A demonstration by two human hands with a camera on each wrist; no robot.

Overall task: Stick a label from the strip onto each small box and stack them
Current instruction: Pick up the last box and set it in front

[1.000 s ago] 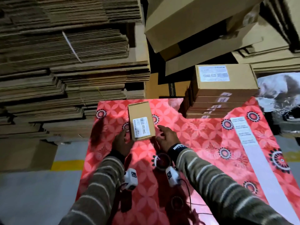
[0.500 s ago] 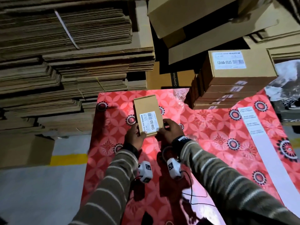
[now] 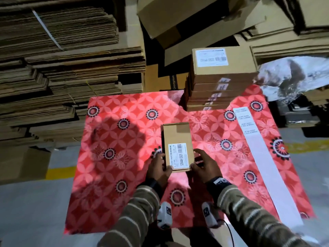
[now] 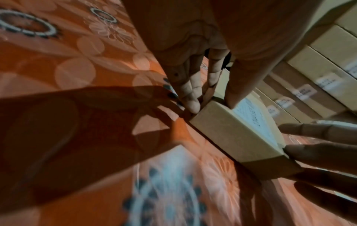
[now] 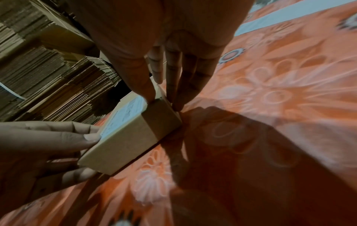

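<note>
A small brown box point(image 3: 176, 138) with a white barcode label point(image 3: 178, 155) on its top is over the middle of the red patterned cloth point(image 3: 124, 157). My left hand point(image 3: 160, 164) pinches its near left corner, thumb on top and fingers on the side point(image 4: 211, 105). My right hand point(image 3: 201, 163) pinches the near right corner the same way point(image 5: 164, 102). I cannot tell whether the box point(image 5: 133, 140) rests on the cloth or is just above it. A stack of labelled boxes point(image 3: 219, 81) stands at the cloth's far right. The long white label strip point(image 3: 256, 150) lies along the right side.
Tall piles of flattened cardboard point(image 3: 62, 68) rise behind and to the left of the cloth. Large cartons point(image 3: 195, 20) overhang at the back. Crumpled plastic wrap point(image 3: 293, 77) sits at the far right. Grey floor with a yellow line point(image 3: 58, 172) lies to the left.
Both hands closed on the box's near corners and moved it from the cloth's far left toward the middle, nearer to me and straighter.
</note>
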